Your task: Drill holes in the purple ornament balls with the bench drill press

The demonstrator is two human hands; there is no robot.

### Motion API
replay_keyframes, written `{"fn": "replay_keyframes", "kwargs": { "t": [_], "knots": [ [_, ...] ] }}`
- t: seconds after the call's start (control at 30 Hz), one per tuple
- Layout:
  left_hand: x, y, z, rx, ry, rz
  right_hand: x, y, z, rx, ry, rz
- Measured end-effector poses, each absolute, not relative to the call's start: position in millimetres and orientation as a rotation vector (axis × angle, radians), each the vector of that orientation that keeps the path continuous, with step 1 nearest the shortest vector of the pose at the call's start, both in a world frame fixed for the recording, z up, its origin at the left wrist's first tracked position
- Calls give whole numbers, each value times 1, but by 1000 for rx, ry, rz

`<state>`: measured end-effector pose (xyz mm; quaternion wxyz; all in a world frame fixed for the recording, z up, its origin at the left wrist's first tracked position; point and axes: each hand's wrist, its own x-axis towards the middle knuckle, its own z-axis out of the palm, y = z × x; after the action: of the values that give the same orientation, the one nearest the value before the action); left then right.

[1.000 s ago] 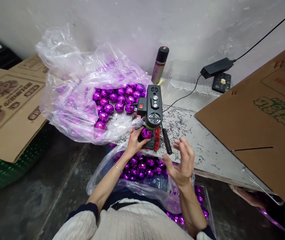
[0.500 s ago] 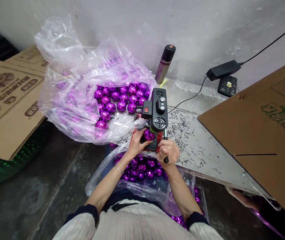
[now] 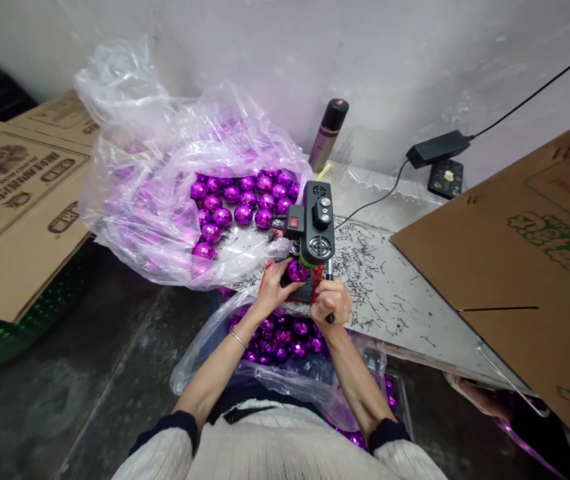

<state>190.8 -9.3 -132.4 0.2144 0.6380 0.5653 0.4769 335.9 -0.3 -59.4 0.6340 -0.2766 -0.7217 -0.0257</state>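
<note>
Just below both hands, a clear bag (image 3: 195, 357) gapes open across the lap, with purple balls (image 3: 283, 337) inside. The left hand (image 3: 273, 288), a bracelet (image 3: 238, 338) on its wrist, pinches one faceted ball (image 3: 297, 271) between thumb and fingers, steadying it under the head of a black press (image 3: 319, 223). The right hand (image 3: 332, 301) is a closed fist round the press's lever (image 3: 329, 268), just beside the left hand, and the lever's dark end pokes out below the fist. Red matting (image 3: 317, 275) shows between the hands, under the press. Right of the right hand, thin black bits (image 3: 359, 273) litter the table (image 3: 445, 348), and a carton (image 3: 505, 267) stands farther right. Beyond the left hand, to its left, a big plastic bag (image 3: 129, 163) spills more purple balls (image 3: 243, 214); another carton (image 3: 25, 220) lies well left. Past both hands, a spray can (image 3: 329, 133) leans near the wall (image 3: 389, 67), and a black adapter (image 3: 439, 149) sits off to its right.
</note>
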Motion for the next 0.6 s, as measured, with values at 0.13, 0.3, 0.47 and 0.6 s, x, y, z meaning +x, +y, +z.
{"fn": "replay_keyframes", "kwargs": {
  "t": [0.13,0.3,0.47,0.6],
  "knots": [
    [191,-9,-131,1750,1571,1324,336,2,-62,-624,-1659,-94],
    [190,-7,-132,1721,1575,1327,335,1,-55,-566,-1737,-158],
    [192,-3,-127,1709,1574,1357,335,-3,-12,-636,-1687,-25],
    [191,-36,-123,1826,1591,1396,335,-10,21,-783,-1680,176]
  ]
}}
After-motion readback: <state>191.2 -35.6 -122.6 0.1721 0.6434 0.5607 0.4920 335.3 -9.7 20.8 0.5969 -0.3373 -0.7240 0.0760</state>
